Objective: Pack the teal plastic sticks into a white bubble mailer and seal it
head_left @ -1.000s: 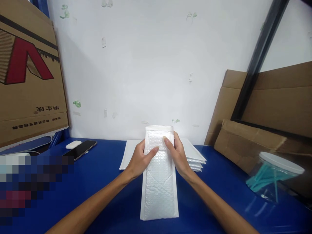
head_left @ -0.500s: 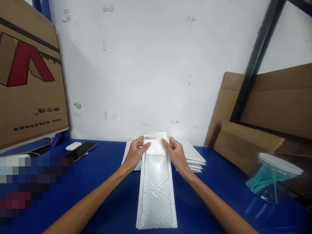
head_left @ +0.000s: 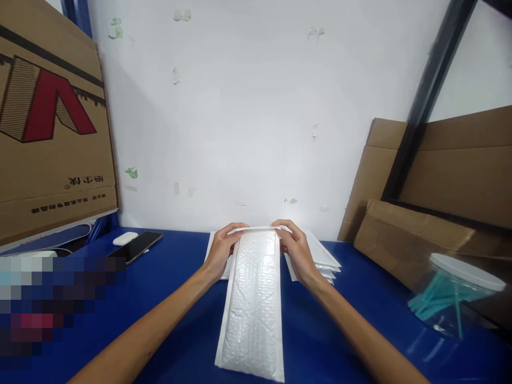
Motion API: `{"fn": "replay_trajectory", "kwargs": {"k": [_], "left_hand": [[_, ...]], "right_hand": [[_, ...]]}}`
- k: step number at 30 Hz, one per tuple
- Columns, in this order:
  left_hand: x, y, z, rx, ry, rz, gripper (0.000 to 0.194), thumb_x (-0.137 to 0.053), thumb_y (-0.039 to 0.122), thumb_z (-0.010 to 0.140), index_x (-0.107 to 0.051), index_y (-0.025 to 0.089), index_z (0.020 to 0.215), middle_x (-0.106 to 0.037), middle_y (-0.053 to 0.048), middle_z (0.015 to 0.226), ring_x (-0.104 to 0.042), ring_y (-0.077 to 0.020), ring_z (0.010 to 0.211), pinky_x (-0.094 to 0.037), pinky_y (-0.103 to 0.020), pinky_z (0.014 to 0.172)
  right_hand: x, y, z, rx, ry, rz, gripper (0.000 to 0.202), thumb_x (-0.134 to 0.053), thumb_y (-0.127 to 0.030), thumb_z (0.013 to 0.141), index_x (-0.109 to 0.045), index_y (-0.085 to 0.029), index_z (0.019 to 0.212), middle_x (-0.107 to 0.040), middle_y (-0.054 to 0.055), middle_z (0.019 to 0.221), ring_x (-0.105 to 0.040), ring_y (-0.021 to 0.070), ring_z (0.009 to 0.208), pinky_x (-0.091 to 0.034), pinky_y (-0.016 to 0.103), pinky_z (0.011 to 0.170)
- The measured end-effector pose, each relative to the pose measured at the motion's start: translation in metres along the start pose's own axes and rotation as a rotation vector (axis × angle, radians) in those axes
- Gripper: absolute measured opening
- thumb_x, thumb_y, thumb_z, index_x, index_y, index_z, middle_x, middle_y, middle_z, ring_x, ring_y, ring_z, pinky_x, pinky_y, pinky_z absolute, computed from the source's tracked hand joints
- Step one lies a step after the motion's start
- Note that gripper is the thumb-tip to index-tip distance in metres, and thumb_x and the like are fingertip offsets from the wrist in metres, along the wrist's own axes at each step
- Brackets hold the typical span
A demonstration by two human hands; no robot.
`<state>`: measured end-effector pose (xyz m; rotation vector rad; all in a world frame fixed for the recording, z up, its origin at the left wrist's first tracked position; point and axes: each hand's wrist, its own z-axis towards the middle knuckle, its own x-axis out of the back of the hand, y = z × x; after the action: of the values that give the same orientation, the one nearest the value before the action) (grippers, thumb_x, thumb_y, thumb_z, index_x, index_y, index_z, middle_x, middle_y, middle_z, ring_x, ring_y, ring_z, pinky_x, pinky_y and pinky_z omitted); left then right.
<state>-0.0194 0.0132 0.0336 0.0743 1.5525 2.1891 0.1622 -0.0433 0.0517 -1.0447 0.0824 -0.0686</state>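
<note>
**Long, glossy white bubble-textured mailer (head_left: 255,306) over smooth blue worktop (head_left: 180,344)**

The mailer's puckered rectangular face is nearest. To its right, a clear plastic jar (head_left: 450,320) holds slim teal strips (head_left: 438,296). The left hand (head_left: 221,249) and right hand (head_left: 298,249) grip the mailer's far end. Behind are flat, stacked white envelopes (head_left: 320,253), then a scuffed white wall (head_left: 240,106).

Site is looking like a packing corner, possibly a workshop or storeroom: a bubble mailer (head_left: 256,304) is being handled over a blue tabletop (head_left: 176,341), white mailers (head_left: 320,255) are lying stacked behind, a printed carton (head_left: 56,170) and brown cardboard (head_left: 408,237) are flanking.
</note>
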Motion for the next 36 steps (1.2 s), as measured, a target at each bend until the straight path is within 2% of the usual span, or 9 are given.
{"fn": "replay_trajectory", "kwargs": {"k": [4, 7, 10, 14, 18, 21, 25, 30, 36], "left_hand": [[0.004, -0.002, 0.002, 0.121, -0.038, -0.173, 0.025, -0.062, 0.027, 0.070, -0.068, 0.017, 0.092, -0.067, -0.002, 0.082, -0.060, -0.0156, 0.070, -0.044, -0.023, 0.062], [0.008, -0.002, 0.002, 0.178, -0.059, -0.233, 0.034, -0.053, 0.038, 0.076, -0.068, 0.014, 0.095, -0.068, -0.006, 0.080, -0.061, -0.0184, 0.067, -0.045, -0.027, 0.060], [0.008, 0.001, 0.002, 0.141, -0.059, -0.134, 0.039, -0.055, 0.048, 0.080, -0.068, 0.014, 0.094, -0.067, -0.005, 0.076, -0.058, -0.0159, 0.061, -0.043, -0.026, 0.057], [0.004, 0.006, 0.000, 0.043, -0.058, 0.066, 0.035, -0.072, 0.042, 0.073, -0.068, 0.016, 0.097, -0.069, -0.003, 0.081, -0.060, -0.0137, 0.068, -0.044, -0.022, 0.062], [0.005, 0.006, 0.000, 0.113, -0.104, 0.031, 0.053, -0.077, 0.042, 0.070, -0.063, 0.017, 0.116, -0.072, -0.007, 0.088, -0.065, -0.0166, 0.072, -0.049, -0.026, 0.067], [0.008, 0.002, 0.001, 0.172, -0.092, -0.059, 0.057, -0.080, 0.040, 0.067, -0.062, 0.016, 0.115, -0.072, -0.009, 0.091, -0.067, -0.0177, 0.072, -0.051, -0.028, 0.068], [0.009, -0.003, 0.002, 0.225, -0.105, -0.099, 0.049, -0.082, 0.036, 0.066, -0.064, 0.016, 0.106, -0.071, -0.007, 0.088, -0.065, -0.0159, 0.069, -0.051, -0.027, 0.066], [0.006, 0.003, -0.002, 0.238, -0.165, -0.098, 0.043, -0.078, 0.040, 0.070, -0.063, 0.020, 0.105, -0.069, -0.004, 0.081, -0.063, -0.0154, 0.064, -0.048, -0.026, 0.060], [0.005, 0.008, -0.002, 0.234, -0.312, 0.026, 0.045, -0.073, 0.041, 0.072, -0.063, 0.019, 0.110, -0.067, -0.004, 0.081, -0.060, -0.0151, 0.064, -0.043, -0.024, 0.058]], "right_hand": [[0.001, -0.001, 0.000, 0.013, -0.010, 0.004, 0.013, -0.053, -0.033, 0.085, -0.061, -0.022, 0.085, -0.046, -0.003, 0.061, -0.043, 0.0124, 0.053, -0.037, 0.022, 0.047], [0.002, -0.002, -0.001, 0.045, -0.037, -0.006, 0.015, -0.050, -0.030, 0.085, -0.062, -0.021, 0.081, -0.048, -0.002, 0.062, -0.045, 0.0137, 0.055, -0.039, 0.024, 0.048], [0.003, -0.004, -0.003, 0.087, -0.065, -0.042, 0.022, -0.045, -0.029, 0.087, -0.064, -0.019, 0.082, -0.051, 0.000, 0.065, -0.048, 0.0148, 0.057, -0.040, 0.025, 0.050], [0.001, -0.006, -0.006, 0.166, -0.021, -0.210, 0.029, -0.047, -0.037, 0.090, -0.065, -0.018, 0.077, -0.056, 0.002, 0.069, -0.048, 0.0140, 0.057, -0.040, 0.026, 0.051], [-0.005, -0.002, -0.006, 0.125, -0.009, -0.190, 0.025, -0.059, -0.039, 0.085, -0.061, -0.022, 0.103, -0.052, -0.002, 0.067, -0.044, 0.0113, 0.051, -0.037, 0.023, 0.046], [-0.009, 0.001, -0.006, 0.054, -0.095, -0.069, 0.040, -0.062, -0.037, 0.083, -0.051, -0.027, 0.120, -0.048, -0.006, 0.066, -0.046, 0.0115, 0.050, -0.040, 0.023, 0.045], [-0.008, 0.003, -0.005, 0.013, -0.199, -0.030, 0.020, -0.058, -0.035, 0.082, -0.064, -0.022, 0.097, -0.052, -0.002, 0.068, -0.050, 0.0131, 0.054, -0.044, 0.024, 0.047], [-0.005, -0.001, -0.005, -0.079, -0.318, 0.227, 0.039, -0.040, -0.043, 0.087, -0.069, -0.019, 0.099, -0.060, 0.006, 0.081, -0.055, 0.0181, 0.067, -0.047, 0.028, 0.055], [-0.011, -0.015, -0.013, 0.127, -0.374, -0.105, 0.023, -0.052, -0.027, 0.083, -0.068, -0.023, 0.098, -0.061, 0.003, 0.085, -0.055, 0.0183, 0.075, -0.046, 0.030, 0.066]]}}
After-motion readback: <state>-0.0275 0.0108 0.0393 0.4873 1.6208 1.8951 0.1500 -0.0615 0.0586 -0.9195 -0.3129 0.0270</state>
